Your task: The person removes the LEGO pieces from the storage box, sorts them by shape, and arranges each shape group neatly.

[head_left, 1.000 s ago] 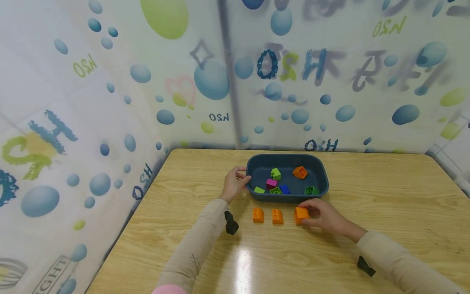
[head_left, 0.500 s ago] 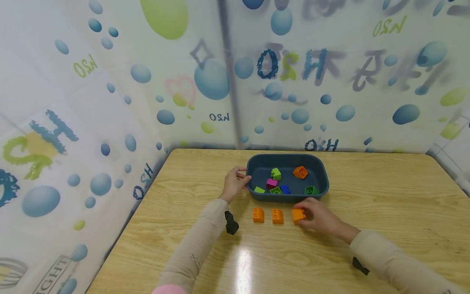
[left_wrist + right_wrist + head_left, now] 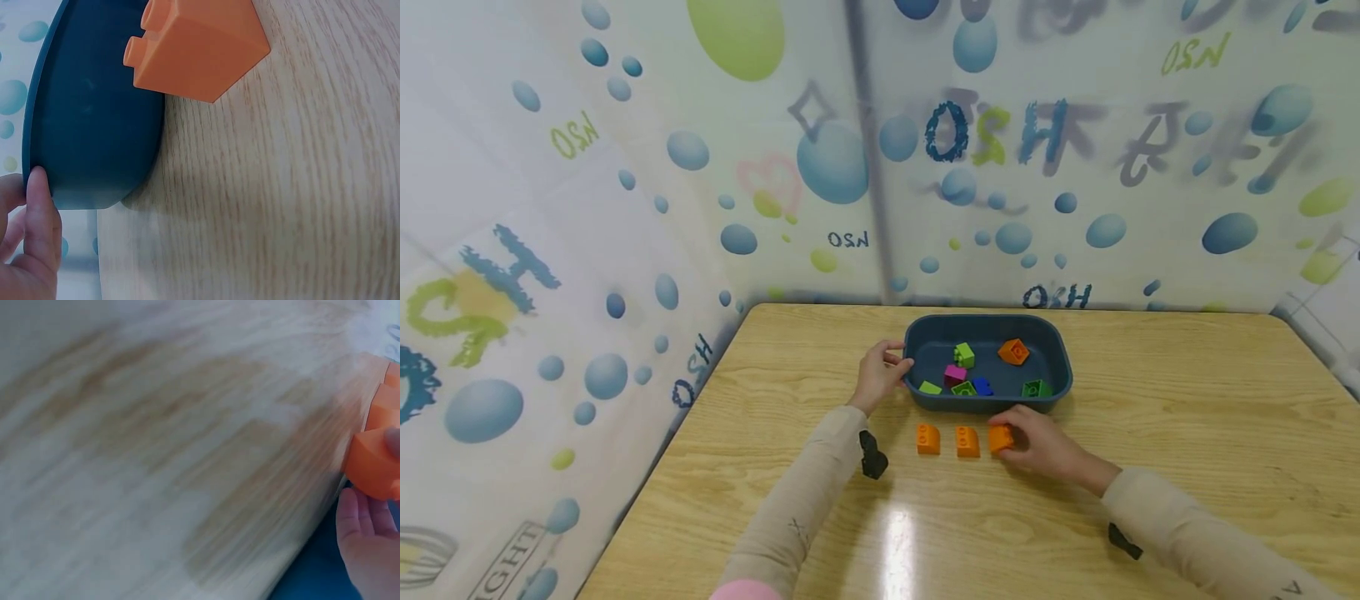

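Observation:
In the head view my left hand (image 3: pixel 877 377) pinches the left rim of a dark blue plastic bin (image 3: pixel 985 405); the left wrist view shows the thumb over the wall (image 3: pixel 94 156). My right hand (image 3: pixel 1047 443) pinches an orange toy brick (image 3: pixel 999 439) in front of the bin, at the right end of a row. Two more orange bricks, a left one (image 3: pixel 928 439) and a middle one (image 3: pixel 967 442), stand in that row, studs on their left sides. The right wrist view shows the gripped brick (image 3: pixel 370 464) between thumb and fingers.
Inside the bin lie several bricks: an orange one (image 3: pixel 1013 352), a lime one (image 3: pixel 964 356), a magenta one (image 3: pixel 955 375), a blue one (image 3: pixel 982 387) and a dark green one (image 3: pixel 1036 389). The wooden table (image 3: pixel 820 333) backs onto a patterned wall (image 3: pixel 805 275).
My right hand has moved left with the orange brick, bringing it closer to the middle one and turning it. My left hand has stayed on the bin's rim.

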A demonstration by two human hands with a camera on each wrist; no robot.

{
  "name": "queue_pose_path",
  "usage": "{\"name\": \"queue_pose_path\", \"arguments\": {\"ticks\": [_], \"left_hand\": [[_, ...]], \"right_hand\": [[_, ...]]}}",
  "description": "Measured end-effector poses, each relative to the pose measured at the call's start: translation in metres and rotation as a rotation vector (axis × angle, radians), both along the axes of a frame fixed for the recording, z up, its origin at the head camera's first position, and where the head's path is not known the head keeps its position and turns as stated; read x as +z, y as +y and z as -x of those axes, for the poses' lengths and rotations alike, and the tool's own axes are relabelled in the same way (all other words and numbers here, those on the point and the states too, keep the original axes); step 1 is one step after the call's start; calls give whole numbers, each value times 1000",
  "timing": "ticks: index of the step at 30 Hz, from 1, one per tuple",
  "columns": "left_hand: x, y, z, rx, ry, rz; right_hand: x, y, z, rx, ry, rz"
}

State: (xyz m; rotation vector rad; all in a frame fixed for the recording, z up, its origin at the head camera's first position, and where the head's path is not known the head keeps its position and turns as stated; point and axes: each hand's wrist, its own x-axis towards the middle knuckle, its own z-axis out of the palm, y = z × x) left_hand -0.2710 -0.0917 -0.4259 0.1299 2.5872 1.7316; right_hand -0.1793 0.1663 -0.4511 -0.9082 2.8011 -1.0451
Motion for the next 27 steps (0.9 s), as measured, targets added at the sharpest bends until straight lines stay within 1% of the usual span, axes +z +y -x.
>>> {"name": "queue_pose_path", "arguments": {"ticks": [5, 16, 21, 27], "left_hand": [[0, 0, 0, -6, -4, -5], [2, 0, -2, -5, 0, -9], [1, 0, -1, -1, -2, -8], [1, -1, -2, -11, 7, -10]], "right_hand": [[-2, 2, 0, -16, -32, -6], [1, 10, 0, -19, -16, -26], [0, 9, 1, -10, -6, -38], [-2, 6, 2, -16, -21, -64]]}}
